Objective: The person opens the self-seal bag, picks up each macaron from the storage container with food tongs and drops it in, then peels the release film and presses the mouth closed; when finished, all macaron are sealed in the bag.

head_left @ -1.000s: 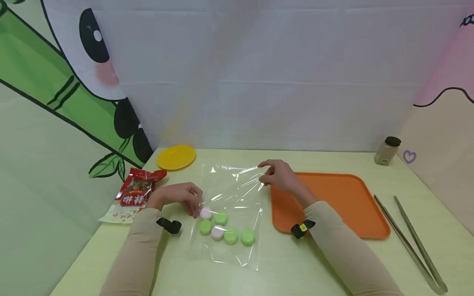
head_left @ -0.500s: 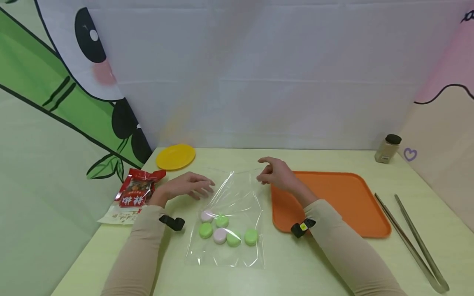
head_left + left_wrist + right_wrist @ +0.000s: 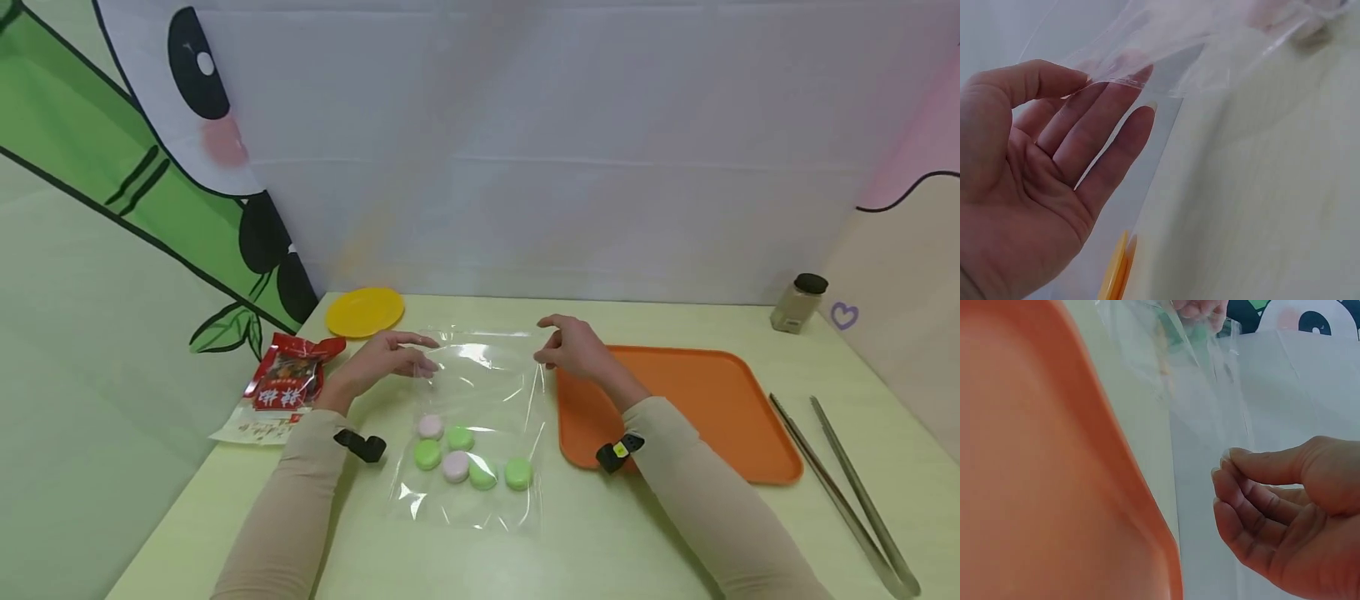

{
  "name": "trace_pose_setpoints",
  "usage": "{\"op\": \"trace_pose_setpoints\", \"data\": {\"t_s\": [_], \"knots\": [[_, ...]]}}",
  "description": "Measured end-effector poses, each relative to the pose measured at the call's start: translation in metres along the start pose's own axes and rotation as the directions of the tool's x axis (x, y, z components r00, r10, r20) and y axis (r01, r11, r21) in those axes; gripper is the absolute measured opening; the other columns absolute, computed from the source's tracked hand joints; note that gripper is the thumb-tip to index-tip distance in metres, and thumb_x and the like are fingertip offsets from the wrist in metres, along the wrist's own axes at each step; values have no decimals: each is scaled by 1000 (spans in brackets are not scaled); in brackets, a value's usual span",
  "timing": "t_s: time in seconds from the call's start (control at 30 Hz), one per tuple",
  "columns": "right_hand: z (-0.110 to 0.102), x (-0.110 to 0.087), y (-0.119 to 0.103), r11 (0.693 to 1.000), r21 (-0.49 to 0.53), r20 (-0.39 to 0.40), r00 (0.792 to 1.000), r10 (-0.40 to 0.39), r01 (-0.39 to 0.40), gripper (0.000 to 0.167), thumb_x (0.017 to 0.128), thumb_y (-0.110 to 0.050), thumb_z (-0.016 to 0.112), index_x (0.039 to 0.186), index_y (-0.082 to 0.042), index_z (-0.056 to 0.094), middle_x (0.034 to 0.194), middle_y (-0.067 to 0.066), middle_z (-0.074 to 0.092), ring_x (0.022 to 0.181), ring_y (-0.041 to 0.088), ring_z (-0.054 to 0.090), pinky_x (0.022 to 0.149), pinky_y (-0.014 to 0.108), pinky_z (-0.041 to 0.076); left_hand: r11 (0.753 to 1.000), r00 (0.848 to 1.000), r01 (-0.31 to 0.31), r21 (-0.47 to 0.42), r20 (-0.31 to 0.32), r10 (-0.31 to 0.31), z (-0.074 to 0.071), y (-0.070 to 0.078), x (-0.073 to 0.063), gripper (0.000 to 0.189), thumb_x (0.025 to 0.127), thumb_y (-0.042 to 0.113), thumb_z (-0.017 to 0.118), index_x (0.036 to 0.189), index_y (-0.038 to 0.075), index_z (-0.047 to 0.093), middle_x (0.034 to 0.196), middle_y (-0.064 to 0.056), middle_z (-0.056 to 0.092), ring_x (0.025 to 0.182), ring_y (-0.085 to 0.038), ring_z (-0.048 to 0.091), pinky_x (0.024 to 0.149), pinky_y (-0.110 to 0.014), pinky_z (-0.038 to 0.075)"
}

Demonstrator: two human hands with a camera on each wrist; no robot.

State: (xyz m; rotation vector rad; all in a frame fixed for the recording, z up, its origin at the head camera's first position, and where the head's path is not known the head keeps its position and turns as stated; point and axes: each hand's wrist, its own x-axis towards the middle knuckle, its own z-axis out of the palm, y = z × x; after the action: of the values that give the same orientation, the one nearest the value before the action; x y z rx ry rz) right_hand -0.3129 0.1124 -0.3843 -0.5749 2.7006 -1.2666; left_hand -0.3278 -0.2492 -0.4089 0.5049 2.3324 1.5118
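A clear plastic bag (image 3: pixel 480 387) lies stretched between both hands, its lower part over the table. Several green macarons (image 3: pixel 519 473) and pale pink macarons (image 3: pixel 455 467) show through its lower half. My left hand (image 3: pixel 390 360) is at the bag's upper left corner; in the left wrist view its thumb and index finger pinch the film's edge (image 3: pixel 1125 83), the other fingers loosely extended behind it. Across from it, my right hand (image 3: pixel 573 348) pinches the upper right edge between thumb and fingertips, as the right wrist view shows at the fingertips (image 3: pixel 1235 456).
To the right lies an orange tray (image 3: pixel 690 408), partly behind the right forearm. Metal tongs (image 3: pixel 862 500) rest beyond it. A black-capped jar (image 3: pixel 798 304) stands at the back right. At left are a yellow plate (image 3: pixel 365 312) and a red food packet (image 3: pixel 285 383).
My left hand has moved up from beside the macarons to the bag's upper left corner and taken hold of it. The bag's top is now spread wider; the right hand stays at its corner.
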Motion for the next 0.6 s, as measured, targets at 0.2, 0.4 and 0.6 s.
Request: {"op": "trace_pose_setpoints", "data": {"t_s": [0.2,0.4,0.6], "knots": [[8,17,-19,978,-160,-139,978,-157,134,42,93,-8,70,132,5,59,107,16,67,98,33,64,82,40,54,998,999,-27,-55,-30,26,0,3,0,47,105,33,53,126,-9,62,107,-16,74,94,-28,72,88,-35,57],[42,43,-64,795,-369,-94,831,-548,482,21,97,-11,68,114,-2,74,119,13,68,114,30,60,98,41,50,997,995,-62,-54,-84,57,2,3,1,48,104,32,56,131,-7,61,115,-15,72,103,-25,71,88,-33,57],[78,67,-79,539,-581,6,666,-746,609,15,95,-10,69,106,-9,79,112,11,69,103,28,59,88,31,52,995,992,-87,-52,-100,82,5,4,1,43,103,28,58,134,-2,61,116,-17,71,105,-28,70,89,-34,56]]}}
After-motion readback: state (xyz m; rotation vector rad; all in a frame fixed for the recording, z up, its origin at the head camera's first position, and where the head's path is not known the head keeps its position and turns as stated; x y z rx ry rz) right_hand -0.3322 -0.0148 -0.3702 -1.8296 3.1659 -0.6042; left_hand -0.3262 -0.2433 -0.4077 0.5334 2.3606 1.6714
